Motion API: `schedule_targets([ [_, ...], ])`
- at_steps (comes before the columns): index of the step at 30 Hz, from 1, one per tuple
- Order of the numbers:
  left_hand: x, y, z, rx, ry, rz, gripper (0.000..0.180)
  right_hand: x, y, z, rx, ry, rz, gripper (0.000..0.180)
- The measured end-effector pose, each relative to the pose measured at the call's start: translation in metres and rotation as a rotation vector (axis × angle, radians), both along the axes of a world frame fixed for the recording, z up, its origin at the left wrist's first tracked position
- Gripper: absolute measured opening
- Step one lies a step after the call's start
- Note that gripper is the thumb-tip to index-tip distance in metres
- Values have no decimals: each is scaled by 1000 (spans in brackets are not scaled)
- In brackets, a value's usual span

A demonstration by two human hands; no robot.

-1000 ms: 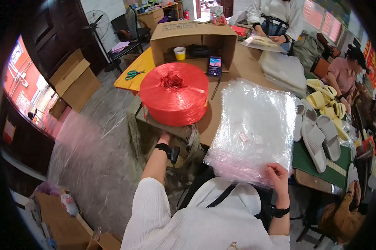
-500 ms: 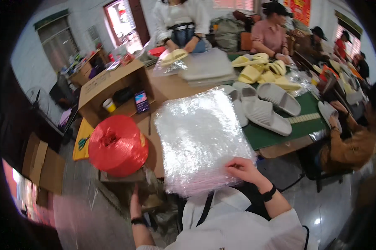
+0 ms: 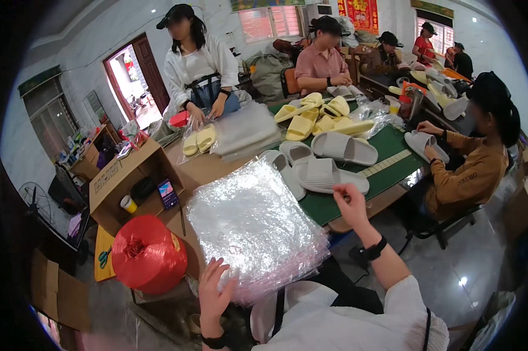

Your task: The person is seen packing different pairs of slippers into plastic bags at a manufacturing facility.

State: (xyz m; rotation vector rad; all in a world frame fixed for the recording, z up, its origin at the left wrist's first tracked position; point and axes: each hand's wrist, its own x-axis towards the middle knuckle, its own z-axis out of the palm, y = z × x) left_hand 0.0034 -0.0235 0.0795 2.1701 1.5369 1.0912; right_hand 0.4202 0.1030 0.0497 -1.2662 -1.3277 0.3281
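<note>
In front of me lies a stack of clear plastic bags [image 3: 249, 225], shiny, with pinkish near edges. My left hand [image 3: 215, 292] is at its near left corner, fingers spread, nothing seen in them. Above the table's near edge my right hand [image 3: 352, 207] is raised, its fingers half curled and apart, with nothing visible in it. Just beyond it are several grey slide sandals; the nearest slide [image 3: 328, 175] has a ribbed strap. Whether my fingertips touch it I cannot tell. Another grey slide [image 3: 349, 148] sits behind.
A red roll of plastic twine [image 3: 149, 254] stands left, beside an open cardboard box [image 3: 109, 181] with a phone [image 3: 168, 194]. Yellow slides [image 3: 302, 126] are heaped on the green mat [image 3: 387, 146]. Across the table, a co-worker handles bagged yellow slides [image 3: 198, 140]; another at right holds a grey slide [image 3: 426, 145].
My right hand has lifted off the bag stack toward the grey slides. My left hand has risen from below the table edge to the stack's corner. The view has tilted up and shifted right.
</note>
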Motion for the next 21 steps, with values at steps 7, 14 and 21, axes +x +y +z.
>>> schedule_targets([
  [7,39,50,-32,1,179,-136,50,110,104,-31,-200,-483,-339,64],
  [14,44,52,-54,-161,51,-113,53,106,139,-31,-328,-436,-192,44],
  [21,44,50,-57,-184,17,-85,53,71,128,-24,-423,-241,90,33],
])
